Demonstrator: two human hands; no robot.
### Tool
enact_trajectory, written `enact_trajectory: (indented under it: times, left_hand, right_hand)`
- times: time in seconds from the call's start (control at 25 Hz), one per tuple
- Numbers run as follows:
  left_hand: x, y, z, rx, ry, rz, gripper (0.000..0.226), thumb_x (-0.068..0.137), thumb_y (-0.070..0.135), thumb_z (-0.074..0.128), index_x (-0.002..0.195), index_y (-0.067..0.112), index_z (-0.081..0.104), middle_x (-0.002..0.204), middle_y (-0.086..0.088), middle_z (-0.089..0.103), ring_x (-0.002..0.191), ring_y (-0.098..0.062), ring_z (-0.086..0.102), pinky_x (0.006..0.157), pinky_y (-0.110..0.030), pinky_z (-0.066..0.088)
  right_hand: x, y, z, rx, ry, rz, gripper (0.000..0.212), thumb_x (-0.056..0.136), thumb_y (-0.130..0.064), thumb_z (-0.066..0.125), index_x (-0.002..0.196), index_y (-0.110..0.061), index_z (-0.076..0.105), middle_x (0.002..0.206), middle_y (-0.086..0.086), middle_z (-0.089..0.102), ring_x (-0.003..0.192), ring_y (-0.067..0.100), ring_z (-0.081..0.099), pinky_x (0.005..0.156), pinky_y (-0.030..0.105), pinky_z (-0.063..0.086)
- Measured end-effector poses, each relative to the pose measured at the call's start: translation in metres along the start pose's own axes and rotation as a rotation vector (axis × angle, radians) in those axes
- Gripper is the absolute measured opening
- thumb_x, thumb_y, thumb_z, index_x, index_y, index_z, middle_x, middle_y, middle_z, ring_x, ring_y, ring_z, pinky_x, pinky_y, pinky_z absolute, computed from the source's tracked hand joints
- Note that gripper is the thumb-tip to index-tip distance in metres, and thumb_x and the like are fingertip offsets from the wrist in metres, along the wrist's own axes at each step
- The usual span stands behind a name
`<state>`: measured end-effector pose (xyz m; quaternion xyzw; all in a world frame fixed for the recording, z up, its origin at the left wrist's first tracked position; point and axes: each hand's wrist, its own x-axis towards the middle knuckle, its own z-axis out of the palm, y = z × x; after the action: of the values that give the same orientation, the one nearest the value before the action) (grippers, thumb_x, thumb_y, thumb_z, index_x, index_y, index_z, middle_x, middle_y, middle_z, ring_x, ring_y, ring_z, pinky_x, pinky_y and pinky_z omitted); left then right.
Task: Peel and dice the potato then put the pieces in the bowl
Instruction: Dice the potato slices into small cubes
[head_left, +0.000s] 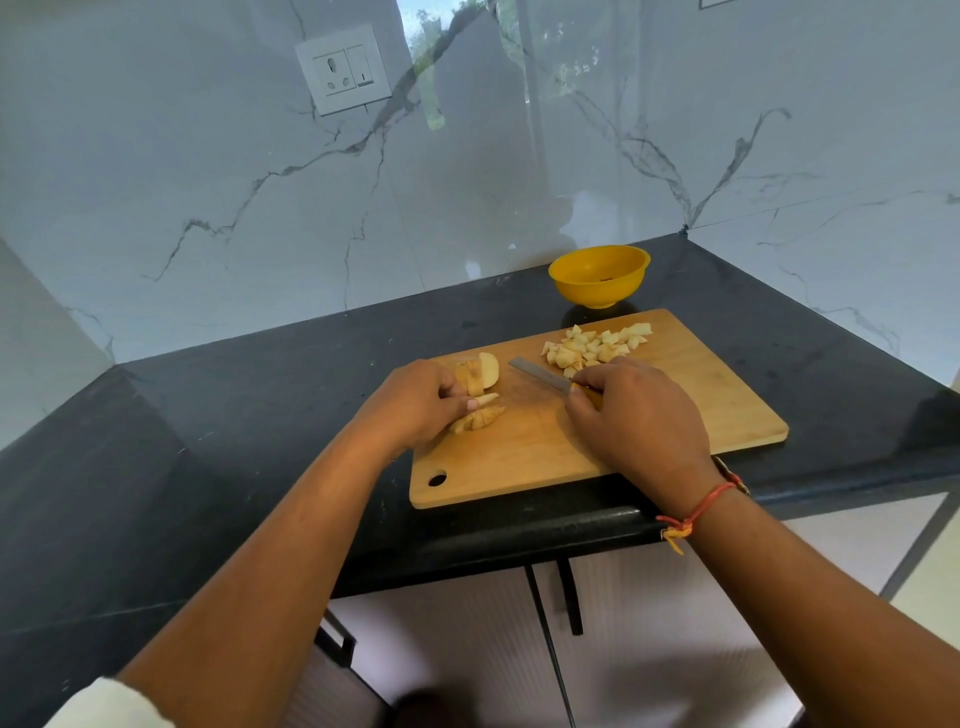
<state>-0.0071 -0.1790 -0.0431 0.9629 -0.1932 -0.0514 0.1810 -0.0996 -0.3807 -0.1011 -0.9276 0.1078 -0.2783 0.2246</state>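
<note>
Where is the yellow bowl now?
In the head view, right of centre, the yellow bowl stands on the black counter just beyond the cutting board, behind the diced pieces.

Soft daylight, evenly bright. Glossy grey-veined white marble wall (519, 156) carries bright window reflection (447, 47) and pale glare patches. Faint shadow under yellow plastic bowl (597, 293) on matte black stone counter (260, 389). Wide-angle bending at edges; slight softness overall.

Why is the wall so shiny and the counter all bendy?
Head view: the glossy wall mirrors outdoor light and trees, so it glares. Head view: the wide-angle lens bows the counter edges. Head view: the bowl and board look sharp.
</note>
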Motion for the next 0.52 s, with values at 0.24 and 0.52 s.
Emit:
enact_trajectory:
  times: [0.24, 0.52]
  left_hand:
    - [0.0023, 0.0002, 0.0059, -0.094, 0.105, -0.036, 0.016, 0.09, 0.015, 0.071, 0.087, 0.028, 0.061, 0.091, 0.006, 0.062, 0.082, -0.008, 0.058, 0.076, -0.024, 0.048]
    - [0.0024, 0.0052, -0.0026, -0.024, 0.032, -0.005, 0.014, 0.088, 0.011, 0.071, 0.092, 0.024, 0.075, 0.093, 0.008, 0.069, 0.091, -0.011, 0.064, 0.088, -0.03, 0.054]
  right_hand:
    - [0.0002, -0.0002, -0.0005, -0.004, -0.006, 0.006, 0.033, 0.096, -0.042, 0.05, 0.121, -0.03, 0.069, 0.103, -0.008, 0.063, 0.088, 0.008, 0.056, 0.071, 0.027, 0.052]
    - [0.0008, 0.0009, 0.0019, -0.004, 0.0, 0.004, 0.033, 0.095, -0.041, 0.05, 0.118, -0.03, 0.071, 0.099, -0.008, 0.062, 0.085, 0.007, 0.054, 0.067, 0.026, 0.05]
